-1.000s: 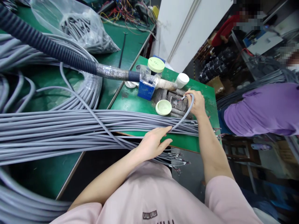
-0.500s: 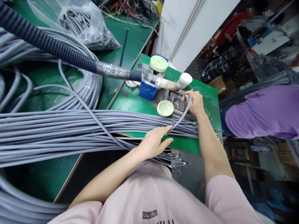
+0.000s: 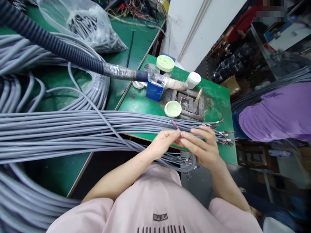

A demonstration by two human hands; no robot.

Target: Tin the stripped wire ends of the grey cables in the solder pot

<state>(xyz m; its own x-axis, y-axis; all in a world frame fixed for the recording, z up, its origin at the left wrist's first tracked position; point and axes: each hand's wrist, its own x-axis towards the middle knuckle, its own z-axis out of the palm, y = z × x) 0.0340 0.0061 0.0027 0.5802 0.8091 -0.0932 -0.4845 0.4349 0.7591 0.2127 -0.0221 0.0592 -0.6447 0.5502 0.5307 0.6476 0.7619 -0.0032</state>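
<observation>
In front of my chest both hands meet at the stripped end of a grey cable (image 3: 193, 161). My left hand (image 3: 164, 142) pinches that end between thumb and fingers, with red and bluish wires (image 3: 174, 125) sticking out above the fingertips. My right hand (image 3: 205, 147) has its forefinger and thumb at the same end, while its other fingers stay loosely spread. The cable curves in a loop below my right hand. Behind the hands lies a bundle of grey cables (image 3: 73, 124), with bare coloured ends (image 3: 225, 137) at the right. My fingers partly hide the pinched end.
A dark metal block (image 3: 198, 113) with a shiny square centre sits on the green table (image 3: 216, 94). Around it are a pale green dish (image 3: 173, 109), a white jar (image 3: 193, 80), a blue box (image 3: 155, 90) and a hose nozzle (image 3: 176, 84). A person in purple (image 3: 279, 113) is at right.
My right hand has come back from the metal block towards my chest, bringing the cable end to my left hand. The left fingers have closed on it, and the cable now bends below.
</observation>
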